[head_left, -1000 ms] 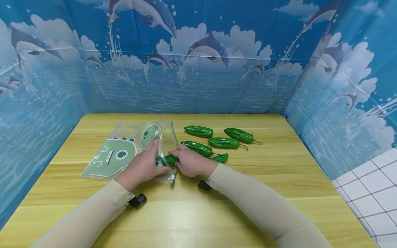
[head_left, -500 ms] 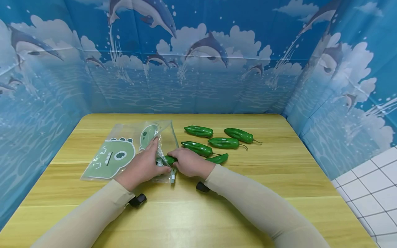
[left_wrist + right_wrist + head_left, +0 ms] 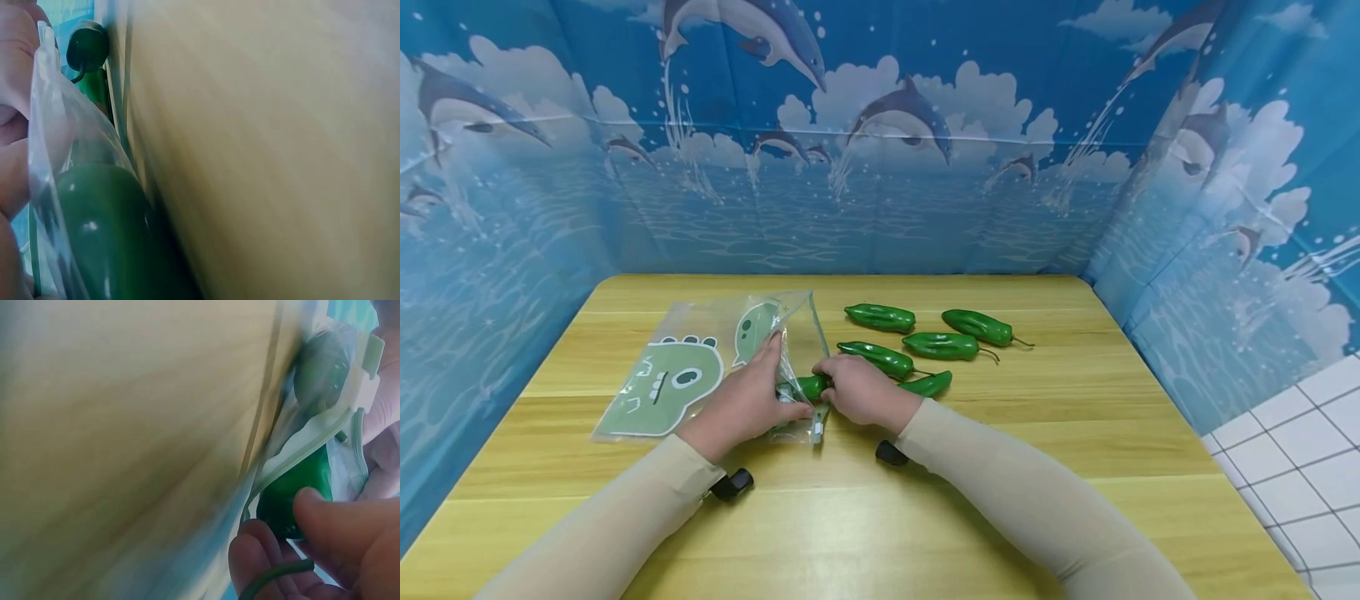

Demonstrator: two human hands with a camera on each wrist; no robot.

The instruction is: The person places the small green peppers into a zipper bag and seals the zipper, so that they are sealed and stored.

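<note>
Bracing bag (image 3: 673,387) with left hand (image 3: 737,410), pinching pepper (image 3: 812,387) with right hand (image 3: 861,392).
Gripping bag with left fingers partly curled, seemingly to spread its mouth; grasping pepper near stem (image 3: 275,572), partly inside bag, between both hands, presumably for alignment.

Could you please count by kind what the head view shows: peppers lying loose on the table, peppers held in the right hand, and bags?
Loose green peppers: 5
Green pepper at the bag's mouth, in the right hand: 1
Clear bag with green print: 1
Total: 7
</note>
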